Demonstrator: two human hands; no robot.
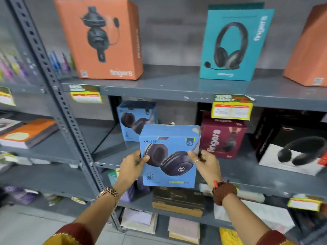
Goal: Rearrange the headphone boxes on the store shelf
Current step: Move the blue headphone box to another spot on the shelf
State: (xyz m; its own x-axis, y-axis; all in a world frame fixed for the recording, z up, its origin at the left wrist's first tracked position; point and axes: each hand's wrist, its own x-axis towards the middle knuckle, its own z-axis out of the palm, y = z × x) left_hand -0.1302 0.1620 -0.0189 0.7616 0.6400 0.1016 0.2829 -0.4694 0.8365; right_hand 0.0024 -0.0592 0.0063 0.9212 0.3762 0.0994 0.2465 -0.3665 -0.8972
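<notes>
At frame centre, before the middle shelf (113,161), the blue box (169,156) was held upright, the left hand (131,164) and right hand (206,162) closed on its side edges. It was judged light, stiff cardboard, best gripped there.

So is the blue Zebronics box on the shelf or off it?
Off it: the blue Zebronics box is held in the air, left hand and right hand gripping its sides.

We see yellow price tags (232,107) stuck on the shelf edge, a stack of books (26,133) lying flat at left, pens (58,62) behind the grey upright (58,103), and paper stacks (184,229) lower down.
</notes>
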